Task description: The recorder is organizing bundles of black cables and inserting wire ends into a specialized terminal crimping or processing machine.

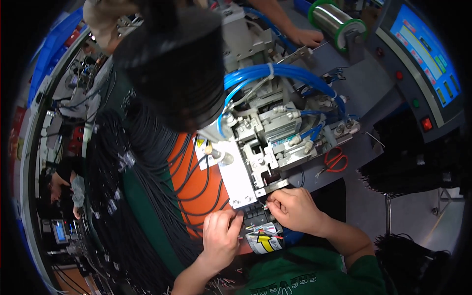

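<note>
My left hand (221, 238) is closed, thumb and fingers curled together, just below the front corner of a white metal plate (238, 184). What its fingertips hold, if anything, is hidden. My right hand (297, 210) pinches something small and thin at the front of a bench machine (282, 123) with metal blocks and blue air hoses; I cannot make out what it is. Between the hands sits a dark block with slots (255, 216). Loose coloured wire ends lie over a white label with a yellow arrow (265, 242) just below it.
Bundles of black cables (147, 191) spread over an orange mat (201, 194) at left. Red-handled scissors (335, 160) lie right of the machine. A wire spool with green flanges (338, 24) and a lit screen (427, 54) stand farther right. A black lamp-like shape (169, 64) hangs overhead. Other people's hands (306, 37) show beyond.
</note>
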Action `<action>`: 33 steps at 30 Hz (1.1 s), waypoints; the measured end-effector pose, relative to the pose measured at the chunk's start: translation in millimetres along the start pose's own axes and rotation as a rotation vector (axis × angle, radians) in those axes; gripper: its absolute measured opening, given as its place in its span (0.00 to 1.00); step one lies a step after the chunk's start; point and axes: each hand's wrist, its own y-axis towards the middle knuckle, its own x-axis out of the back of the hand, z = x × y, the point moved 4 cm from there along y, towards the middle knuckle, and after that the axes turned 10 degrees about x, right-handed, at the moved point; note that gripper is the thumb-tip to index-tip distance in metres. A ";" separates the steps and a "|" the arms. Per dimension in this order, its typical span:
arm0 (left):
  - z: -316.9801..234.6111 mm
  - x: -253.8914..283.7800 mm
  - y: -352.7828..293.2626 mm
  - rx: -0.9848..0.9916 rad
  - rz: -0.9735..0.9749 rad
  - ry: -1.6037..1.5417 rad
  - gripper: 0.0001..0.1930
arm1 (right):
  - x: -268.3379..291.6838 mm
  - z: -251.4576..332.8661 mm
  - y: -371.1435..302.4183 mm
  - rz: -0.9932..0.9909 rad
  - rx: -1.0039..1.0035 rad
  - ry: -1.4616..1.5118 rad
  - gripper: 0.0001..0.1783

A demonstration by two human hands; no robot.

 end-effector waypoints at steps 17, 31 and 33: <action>5.9 -0.5 0.4 0.010 0.168 -0.581 0.18 | -4.4 7.2 -14.9 -0.071 -0.059 0.611 0.11; -3.8 -1.0 9.5 0.097 0.013 -0.481 0.10 | -15.1 1.4 -20.1 -0.169 -0.245 0.929 0.07; -4.1 -2.4 12.7 0.102 0.021 -0.559 0.11 | -15.9 0.2 -22.3 -0.125 -0.331 1.080 0.09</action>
